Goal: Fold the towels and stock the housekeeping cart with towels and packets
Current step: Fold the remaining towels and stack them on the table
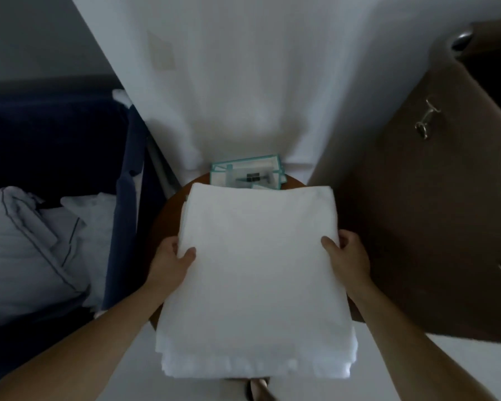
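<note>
A folded white towel (pixel 255 273), several layers thick, fills the middle of the view over a round brown table (pixel 168 218). My left hand (pixel 172 260) grips its left edge, thumb on top and fingers underneath. My right hand (pixel 347 256) grips the right edge the same way. Behind the towel, at the table's far side, lies a small stack of clear packets with teal borders (pixel 246 173). The towel hides most of the tabletop.
A dark blue fabric bin (pixel 122 204) stands at the left with white linen (pixel 32 244) inside. White walls form a corner behind the table. A brown cabinet door (pixel 428 198) with metal handles stands at the right. White floor lies below.
</note>
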The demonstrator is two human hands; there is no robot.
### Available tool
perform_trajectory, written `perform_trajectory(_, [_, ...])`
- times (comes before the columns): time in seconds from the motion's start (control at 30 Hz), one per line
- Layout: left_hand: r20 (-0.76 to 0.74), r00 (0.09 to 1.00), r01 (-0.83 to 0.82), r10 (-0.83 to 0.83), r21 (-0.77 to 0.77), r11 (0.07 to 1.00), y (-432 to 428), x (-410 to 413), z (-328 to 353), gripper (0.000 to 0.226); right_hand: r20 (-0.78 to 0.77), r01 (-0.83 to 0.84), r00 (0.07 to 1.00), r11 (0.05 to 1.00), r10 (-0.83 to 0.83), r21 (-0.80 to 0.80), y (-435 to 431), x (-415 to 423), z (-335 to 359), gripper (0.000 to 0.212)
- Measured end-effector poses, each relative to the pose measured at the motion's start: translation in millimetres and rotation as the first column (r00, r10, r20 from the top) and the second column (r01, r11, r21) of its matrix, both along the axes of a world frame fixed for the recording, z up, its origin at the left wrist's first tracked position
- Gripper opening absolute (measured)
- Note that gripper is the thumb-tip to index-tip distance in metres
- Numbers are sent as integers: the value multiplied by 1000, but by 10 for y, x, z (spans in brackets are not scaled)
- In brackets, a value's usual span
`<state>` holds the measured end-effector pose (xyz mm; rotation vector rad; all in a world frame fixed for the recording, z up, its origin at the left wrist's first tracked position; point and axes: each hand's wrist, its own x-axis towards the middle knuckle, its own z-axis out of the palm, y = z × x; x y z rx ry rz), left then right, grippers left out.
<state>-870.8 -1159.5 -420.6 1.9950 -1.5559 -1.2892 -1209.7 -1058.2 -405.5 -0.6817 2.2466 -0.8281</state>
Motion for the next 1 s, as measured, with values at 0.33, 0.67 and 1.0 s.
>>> perform_trajectory(0.33, [36, 998, 41, -50, 211, 977, 1062, 643, -74, 45, 41, 4, 999, 979, -13, 202, 1229, 446, 82, 38])
perform_trajectory(0.67, [-56, 997, 72, -61, 221, 973, 1269, 725, 24, 39, -39, 25, 999, 972, -16, 233, 1525, 598, 153, 40])
perform_trajectory(1.0, [5, 998, -64, 67, 358, 931, 1253, 607, 38, 68, 87, 219, 963, 931, -254, 291, 1510, 587, -12, 71])
